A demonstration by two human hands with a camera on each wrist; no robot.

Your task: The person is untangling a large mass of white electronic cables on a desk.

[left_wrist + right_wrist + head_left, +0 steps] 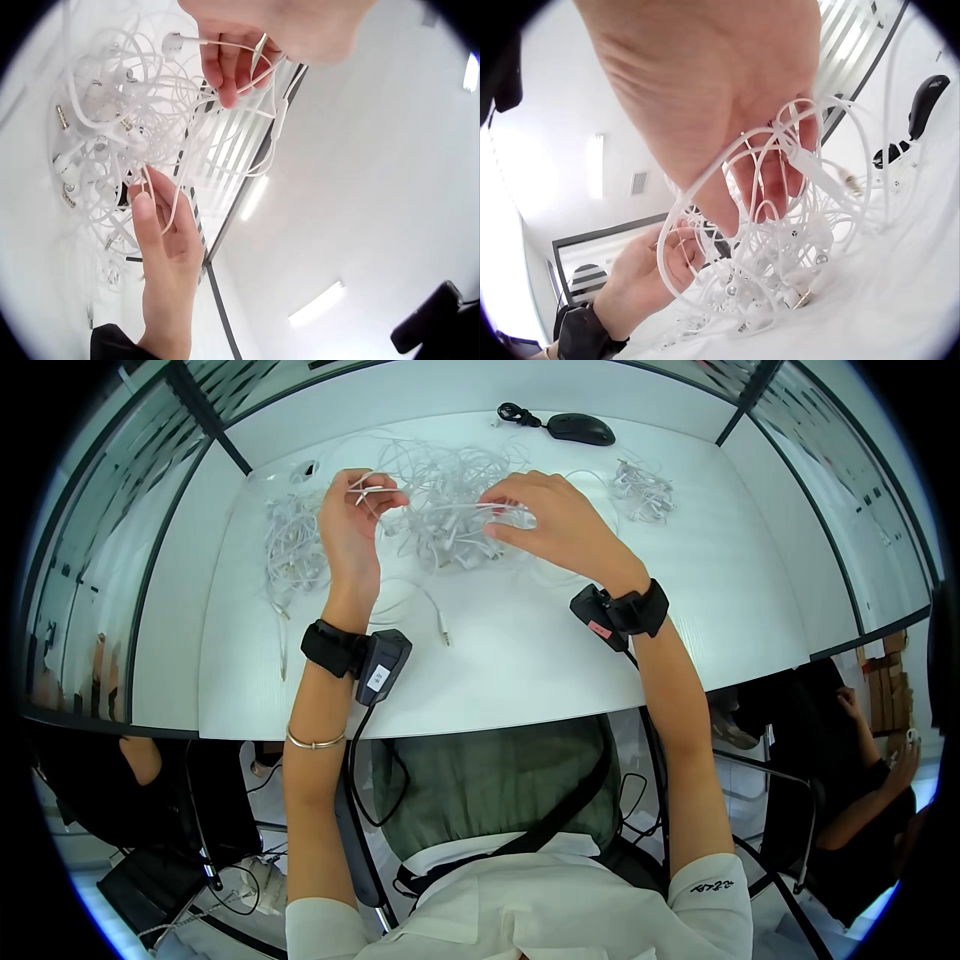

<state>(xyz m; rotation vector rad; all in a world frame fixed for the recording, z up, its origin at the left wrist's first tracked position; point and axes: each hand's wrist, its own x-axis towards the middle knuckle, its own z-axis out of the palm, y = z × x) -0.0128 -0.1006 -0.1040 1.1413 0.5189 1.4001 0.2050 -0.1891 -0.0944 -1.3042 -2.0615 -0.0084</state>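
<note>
A large tangle of white wired earphones (455, 540) lies on the white table in front of me. My left hand (352, 525), at the left side of the tangle, holds a white earphone cable with curled fingers. In the left wrist view, an earbud (172, 45) hangs by its cable beside these fingers. Across from it, my right hand (565, 525) grips looped earphone cables between thumb and fingers; strands stretch from there toward the left hand. Metal plugs (61, 118) stick out of the tangle. One loose cable ends in a plug (445, 638) on the table nearer me.
Another earphone heap (293, 545) lies at the left, a smaller one (643, 490) at the right. A black mouse (580, 428) with its coiled cord sits at the back. Low white partitions (790, 530) enclose the table (490, 680). Other people sit on both sides.
</note>
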